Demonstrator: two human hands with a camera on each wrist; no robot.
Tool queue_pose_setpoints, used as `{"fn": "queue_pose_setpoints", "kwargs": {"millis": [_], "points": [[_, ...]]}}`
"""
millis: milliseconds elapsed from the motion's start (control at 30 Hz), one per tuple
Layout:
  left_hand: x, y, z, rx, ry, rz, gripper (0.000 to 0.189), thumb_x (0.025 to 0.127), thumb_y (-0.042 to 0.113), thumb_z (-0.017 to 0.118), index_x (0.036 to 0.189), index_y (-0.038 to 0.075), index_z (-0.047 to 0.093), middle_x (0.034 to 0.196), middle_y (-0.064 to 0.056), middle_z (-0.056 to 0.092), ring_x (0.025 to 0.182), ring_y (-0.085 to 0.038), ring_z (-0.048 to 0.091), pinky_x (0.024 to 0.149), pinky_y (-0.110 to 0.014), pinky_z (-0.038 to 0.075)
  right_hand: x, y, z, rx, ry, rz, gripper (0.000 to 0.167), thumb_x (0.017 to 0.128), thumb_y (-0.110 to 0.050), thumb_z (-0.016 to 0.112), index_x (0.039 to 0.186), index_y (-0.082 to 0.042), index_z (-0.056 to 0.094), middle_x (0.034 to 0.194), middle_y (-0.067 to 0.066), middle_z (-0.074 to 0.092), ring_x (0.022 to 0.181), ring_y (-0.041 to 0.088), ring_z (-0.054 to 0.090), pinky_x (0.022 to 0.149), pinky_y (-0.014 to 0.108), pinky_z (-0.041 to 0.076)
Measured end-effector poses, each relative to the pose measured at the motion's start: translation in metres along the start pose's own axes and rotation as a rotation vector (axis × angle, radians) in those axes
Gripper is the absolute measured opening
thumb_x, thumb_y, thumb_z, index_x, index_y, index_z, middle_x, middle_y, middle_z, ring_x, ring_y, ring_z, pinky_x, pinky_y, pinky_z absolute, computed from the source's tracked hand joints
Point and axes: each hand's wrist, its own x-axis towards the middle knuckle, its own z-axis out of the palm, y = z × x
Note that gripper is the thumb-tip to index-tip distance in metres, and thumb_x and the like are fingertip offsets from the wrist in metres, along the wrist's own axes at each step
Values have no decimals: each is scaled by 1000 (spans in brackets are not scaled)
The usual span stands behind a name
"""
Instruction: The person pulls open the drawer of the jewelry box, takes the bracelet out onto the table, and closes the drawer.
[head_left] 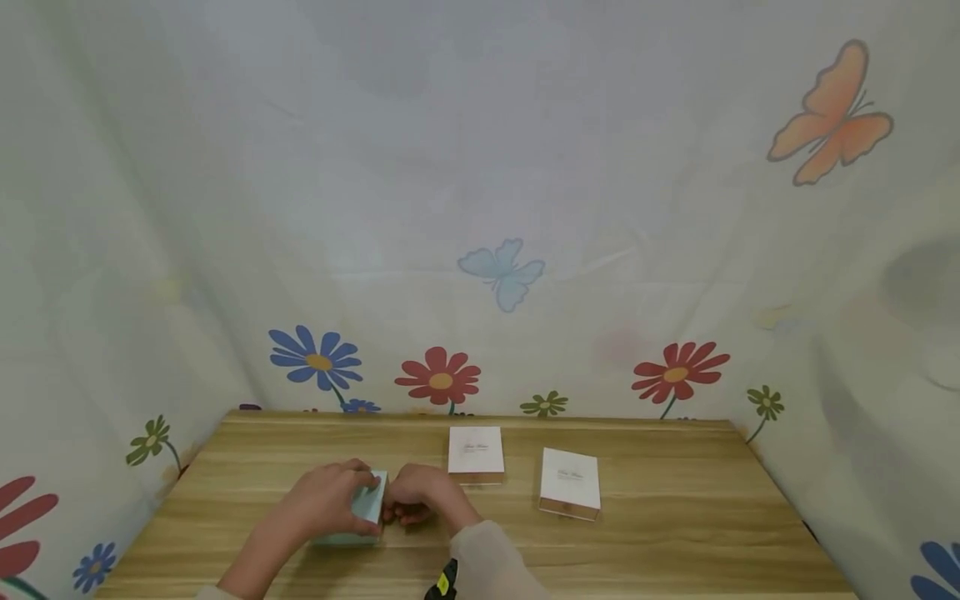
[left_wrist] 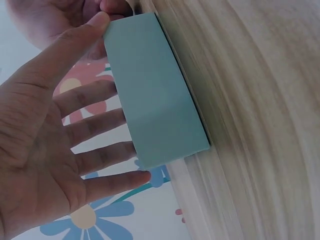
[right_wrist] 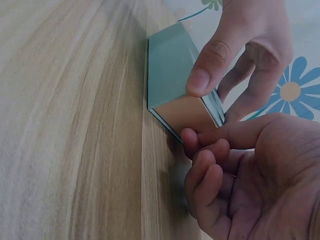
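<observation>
A teal box (head_left: 367, 504) with a tan end (right_wrist: 181, 114) lies on the wooden table, left of the middle. My left hand (head_left: 330, 498) holds it from the left, with the thumb at the near right corner and the other fingers, fairly straight, reaching over the top. In the left wrist view, the box's plain teal side (left_wrist: 152, 92) faces the camera. My right hand (head_left: 422, 490) is at the right end of the box. Its fingers are curled, and the thumb and index fingertips come together against the tan end. Whatever lies between those tips is hidden.
Two white boxes with small dark print and brownish sides lie to the right: one white box (head_left: 476, 452) farther back, another white box (head_left: 570, 483) more to the right. A flower-and-butterfly curtain (head_left: 570, 333) surrounds the table (head_left: 675, 517). A black-and-yellow item (head_left: 442, 581) shows by the right sleeve.
</observation>
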Motion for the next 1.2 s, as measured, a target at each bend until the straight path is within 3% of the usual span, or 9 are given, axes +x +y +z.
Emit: {"fn": "queue_pose_setpoints", "kwargs": {"millis": [300, 567, 833, 1200], "points": [[2, -3, 2, -47, -6, 18, 67, 64, 51, 93, 115, 12, 75, 126, -13, 66, 97, -30, 64, 75, -49, 52, -1, -3, 3, -41, 71, -4, 25, 87, -2, 63, 64, 3, 70, 51, 1, 51, 41, 10, 43, 39, 20, 37], [1, -3, 1, -65, -28, -22, 69, 63, 51, 94, 115, 11, 75, 129, -14, 64, 101, -31, 64, 79, -52, 52, 0, 2, 2, -204, 186, -32, 28, 81, -2, 69, 54, -3, 66, 47, -2, 54, 38, 9, 45, 37, 20, 39], [0, -5, -1, -79, -43, -12, 68, 63, 47, 95, 117, 9, 75, 128, -16, 65, 103, -33, 64, 82, -54, 52, -6, 4, -3, -205, 163, -30, 28, 81, -1, 66, 53, -1, 64, 45, -2, 49, 38, 8, 42, 37, 19, 36], [1, -9, 0, -94, -67, 17, 70, 65, 48, 94, 120, 10, 73, 131, -17, 63, 108, -37, 63, 84, -55, 51, -12, 12, -9, -240, 137, -35, 23, 83, -2, 65, 61, 2, 72, 42, -3, 43, 38, 9, 43, 37, 19, 34]]}}
